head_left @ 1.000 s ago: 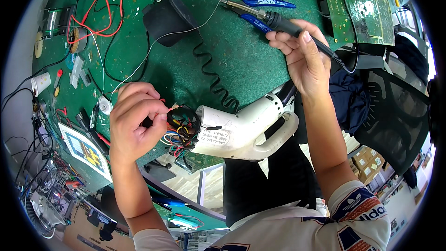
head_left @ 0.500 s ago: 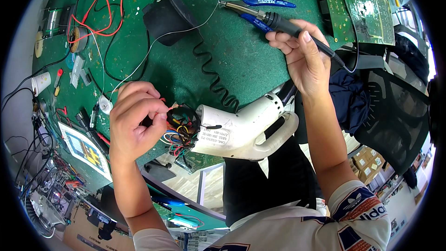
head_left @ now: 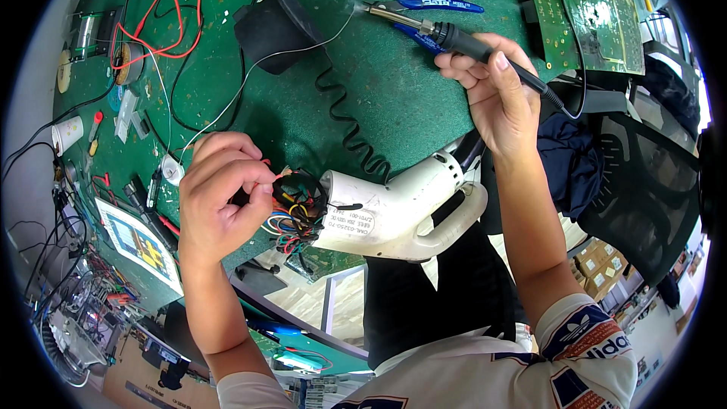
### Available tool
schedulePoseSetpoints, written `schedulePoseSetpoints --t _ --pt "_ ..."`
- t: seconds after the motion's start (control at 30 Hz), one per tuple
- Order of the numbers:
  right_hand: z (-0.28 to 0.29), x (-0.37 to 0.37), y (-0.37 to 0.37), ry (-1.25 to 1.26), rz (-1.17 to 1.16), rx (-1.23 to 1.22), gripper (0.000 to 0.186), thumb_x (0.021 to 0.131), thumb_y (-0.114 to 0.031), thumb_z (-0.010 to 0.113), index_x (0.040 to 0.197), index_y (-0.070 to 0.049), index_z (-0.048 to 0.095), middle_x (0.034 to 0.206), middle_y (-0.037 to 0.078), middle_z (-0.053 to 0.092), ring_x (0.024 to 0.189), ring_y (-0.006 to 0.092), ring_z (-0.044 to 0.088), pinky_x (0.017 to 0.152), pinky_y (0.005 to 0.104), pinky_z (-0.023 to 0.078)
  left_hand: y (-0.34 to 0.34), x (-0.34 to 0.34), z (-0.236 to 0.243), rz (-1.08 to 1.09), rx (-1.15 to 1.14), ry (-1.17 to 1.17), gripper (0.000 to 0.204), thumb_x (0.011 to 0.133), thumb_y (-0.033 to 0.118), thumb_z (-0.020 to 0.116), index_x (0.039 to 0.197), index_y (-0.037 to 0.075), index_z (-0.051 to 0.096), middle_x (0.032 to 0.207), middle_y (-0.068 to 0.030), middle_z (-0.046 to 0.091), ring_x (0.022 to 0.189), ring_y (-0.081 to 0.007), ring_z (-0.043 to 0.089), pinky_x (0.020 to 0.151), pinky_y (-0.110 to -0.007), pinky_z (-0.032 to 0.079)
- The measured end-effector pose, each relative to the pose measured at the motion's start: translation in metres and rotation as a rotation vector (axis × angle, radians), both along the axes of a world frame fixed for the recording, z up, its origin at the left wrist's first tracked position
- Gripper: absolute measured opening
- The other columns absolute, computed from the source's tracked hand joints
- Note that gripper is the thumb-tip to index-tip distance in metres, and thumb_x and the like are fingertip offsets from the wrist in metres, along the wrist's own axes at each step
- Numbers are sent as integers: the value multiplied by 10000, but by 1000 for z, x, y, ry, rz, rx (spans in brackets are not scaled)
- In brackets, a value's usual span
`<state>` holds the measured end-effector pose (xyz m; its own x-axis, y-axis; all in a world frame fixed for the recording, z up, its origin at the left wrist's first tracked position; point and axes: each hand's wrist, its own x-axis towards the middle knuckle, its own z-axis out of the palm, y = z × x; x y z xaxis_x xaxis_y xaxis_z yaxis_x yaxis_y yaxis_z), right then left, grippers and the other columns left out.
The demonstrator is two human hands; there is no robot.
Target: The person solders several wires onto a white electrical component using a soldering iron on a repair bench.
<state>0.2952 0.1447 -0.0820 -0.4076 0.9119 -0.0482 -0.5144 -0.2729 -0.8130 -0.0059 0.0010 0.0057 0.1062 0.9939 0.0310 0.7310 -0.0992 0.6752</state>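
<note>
My right hand (head_left: pixel 503 98) grips a soldering iron (head_left: pixel 462 41) by its black handle, its metal tip pointing left. Faint smoke hangs at the tip, where a thin solder wire (head_left: pixel 299 51) meets it. Closed in a pinch, my left hand (head_left: pixel 219 197) holds a red wire (head_left: pixel 283 172) whose bare copper end shows. Beside these fingers, a bundle of coloured wires (head_left: pixel 295 223) spills from the open end of a white plastic charging gun (head_left: pixel 379 216) with a loop handle. Blue-handled cutters (head_left: pixel 439 4) lie behind the iron's shaft.
A black connector cover (head_left: pixel 276 30) with a coiled cord stands on the green bench mat (head_left: pixel 409 102). At the far right lies a green circuit board (head_left: pixel 583 15). Red test leads (head_left: pixel 198 11), a paper cup (head_left: pixel 67 135) and a printed sheet (head_left: pixel 140 246) occupy the left side.
Smoke at the iron's tip looks more visible. Both hands stay almost in place, with the iron shifted very slightly to the right.
</note>
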Motion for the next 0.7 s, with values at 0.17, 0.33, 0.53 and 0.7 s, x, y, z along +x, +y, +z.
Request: schedulePoseSetpoints --t 0.17,0.33,0.53,0.7 --pt "0 2 0 5 -13 -23 324 1034 -166 542 1214 103 549 1016 270 698 992 369 710 909 443 576 1 0 -1 -3 2 -7 187 620 -39 676 768 74 664 624 -21 563 847 -230 640 754 -363 469" --pt "-3 5 -1 57 -8 -29 331 1036 -179 530 1208 102 550 1017 269 699 991 373 706 923 449 559 -1 0 0 7 7 -5 192 621 -39 677 775 75 668 629 -22 567 852 -233 640 759 -364 470" --pt "-1 7 -8 74 21 7 324 1022 -178 545 1203 90 557 1013 255 703 1002 361 700 956 450 532 -1 -3 -2 -12 11 -10 206 620 -39 674 787 82 665 634 -17 568 852 -235 641 765 -371 470" --pt "7 7 -24 16 72 22 327 994 -202 585 1177 68 570 987 246 698 965 348 698 933 457 530 -1 -4 -2 -16 16 -12 210 625 -40 674 799 78 661 630 -15 557 857 -240 643 768 -371 475"
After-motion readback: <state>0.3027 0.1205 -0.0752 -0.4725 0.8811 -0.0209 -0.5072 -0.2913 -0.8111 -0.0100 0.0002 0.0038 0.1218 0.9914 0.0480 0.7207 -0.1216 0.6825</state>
